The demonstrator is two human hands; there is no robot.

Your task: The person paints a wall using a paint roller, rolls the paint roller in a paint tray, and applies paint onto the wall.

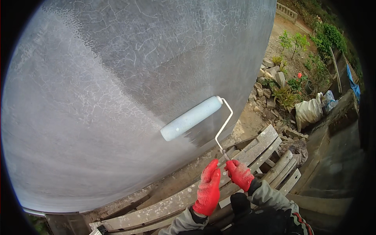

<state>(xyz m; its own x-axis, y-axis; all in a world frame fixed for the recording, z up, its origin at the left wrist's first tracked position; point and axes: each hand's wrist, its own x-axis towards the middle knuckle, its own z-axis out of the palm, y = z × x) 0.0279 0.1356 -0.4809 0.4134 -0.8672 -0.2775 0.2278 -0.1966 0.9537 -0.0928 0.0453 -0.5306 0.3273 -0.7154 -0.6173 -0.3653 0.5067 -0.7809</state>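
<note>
My right hand (239,174), in a red glove, is closed around the handle of a paint roller (192,118). The roller has a pale blue sleeve on a bent white wire frame, tilted up to the right. Its sleeve lies against a grey wall (78,149), where a lighter coated area meets a darker one marked with fine pale cracks. Just left of the handle my left hand (208,190), also red-gloved, is raised with its fingers stretched out and nothing in it. A small gap shows between this hand and the handle.
Paint-spattered planks (164,207) run along the foot of the wall, below my hands. At the right lie broken stones (270,74), a white sack (308,111) and plants (299,41). A concrete ledge (329,113) borders that side.
</note>
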